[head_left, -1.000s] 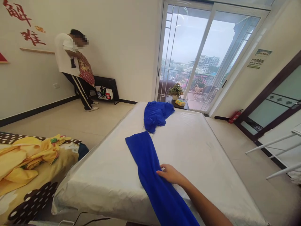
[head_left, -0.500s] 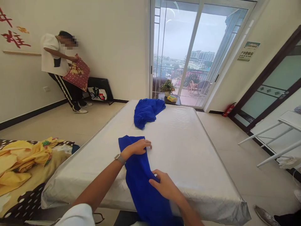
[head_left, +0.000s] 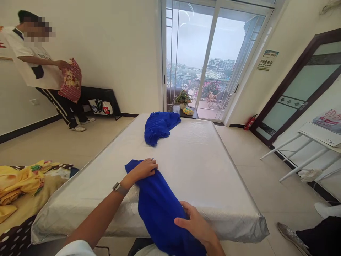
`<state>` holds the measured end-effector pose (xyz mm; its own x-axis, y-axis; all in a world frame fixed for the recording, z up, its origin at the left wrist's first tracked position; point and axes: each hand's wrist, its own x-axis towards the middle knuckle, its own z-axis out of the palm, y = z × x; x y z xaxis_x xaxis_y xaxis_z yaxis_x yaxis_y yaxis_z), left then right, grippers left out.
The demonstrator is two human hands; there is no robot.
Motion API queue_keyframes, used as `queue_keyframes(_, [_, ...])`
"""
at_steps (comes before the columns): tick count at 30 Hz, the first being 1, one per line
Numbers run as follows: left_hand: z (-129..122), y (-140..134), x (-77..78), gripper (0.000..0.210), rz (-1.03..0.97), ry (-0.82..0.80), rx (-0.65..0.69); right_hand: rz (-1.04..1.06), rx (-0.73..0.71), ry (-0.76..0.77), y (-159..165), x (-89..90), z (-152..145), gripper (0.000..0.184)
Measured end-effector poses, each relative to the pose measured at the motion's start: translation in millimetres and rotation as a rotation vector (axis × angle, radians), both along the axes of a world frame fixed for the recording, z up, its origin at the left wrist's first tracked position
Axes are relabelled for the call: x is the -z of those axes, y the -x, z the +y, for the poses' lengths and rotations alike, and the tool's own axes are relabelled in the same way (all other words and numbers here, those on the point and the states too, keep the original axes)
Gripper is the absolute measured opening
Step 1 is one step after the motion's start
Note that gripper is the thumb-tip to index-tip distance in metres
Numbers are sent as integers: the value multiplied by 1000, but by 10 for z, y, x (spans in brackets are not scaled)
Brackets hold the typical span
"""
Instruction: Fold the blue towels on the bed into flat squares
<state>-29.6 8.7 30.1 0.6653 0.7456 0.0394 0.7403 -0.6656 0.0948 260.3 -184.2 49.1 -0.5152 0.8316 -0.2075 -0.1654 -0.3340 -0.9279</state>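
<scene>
Gripping cloth (head_left: 156, 199) near its far end with left hand (head_left: 144, 168); running bodyward from there, past right hand (head_left: 195, 221) (loosely spread).

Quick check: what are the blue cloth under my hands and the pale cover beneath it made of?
Blue cloth: soft, thin-looking fabric with a matte finish, judging by its limp creases; cotton or synthetic, I can't tell.
Pale cover: probably plastic or coated sheeting, given its faint sheen and crinkled corners.
</scene>
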Motion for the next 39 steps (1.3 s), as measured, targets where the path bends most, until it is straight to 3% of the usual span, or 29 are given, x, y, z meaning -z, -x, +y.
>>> queue_keyframes(3, [-26, 128, -99, 16, -77, -56, -34, -127, -21, -37, -109, 5, -97, 62])
queue_keyframes(5, [-47, 264, -244, 16, -199, -115, -78, -255, -25, -65, -190, 16, -161, 56])
queue_keyframes(10, [-289, 685, -838, 11, -517, -364, -190, -563, -42, -125, -457, -36, -377, 33])
queue_keyframes(13, [-607, 890, -1215, 9, -626, -528, -261, -767, -2, -221, -682, -75, -524, 23])
queue_keyframes(16, [-942, 1054, -1460, 12, -697, -705, -444, -889, 63, -326, -953, -55, -609, 17])
queue_keyframes(19, [-1119, 1255, -1493, 17, -714, -792, -662, -964, 189, -431, -1220, -76, -580, 19])
queue_keyframes(22, [-1039, 1518, -1352, 22, -633, -709, -749, -1047, 342, -557, -1429, -275, -412, 28])
queue_keyframes(25, [-757, 1747, -1185, 29, -487, -564, -657, -1109, 444, -721, -1570, -636, -68, 37])
queue_keyframes(28, [-420, 1844, -1139, 36, -371, -518, -523, -1209, 529, -883, -1662, -1045, 437, 49])
queue_keyframes(31, [-155, 1806, -1266, 41, -311, -555, -481, -1290, 635, -1047, -1700, -1399, 952, 59])
queue_keyframes(34, [-37, 1701, -1484, 46, -328, -641, -507, -1310, 741, -1180, -1697, -1629, 1273, 56])
queue_keyframes(37, [-117, 1604, -1616, 46, -403, -754, -566, -1254, 847, -1285, -1720, -1666, 1311, 46])
queue_keyframes(39, [-281, 1573, -1568, 42, -460, -789, -607, -1227, 882, -1315, -1775, -1549, 1217, 41])
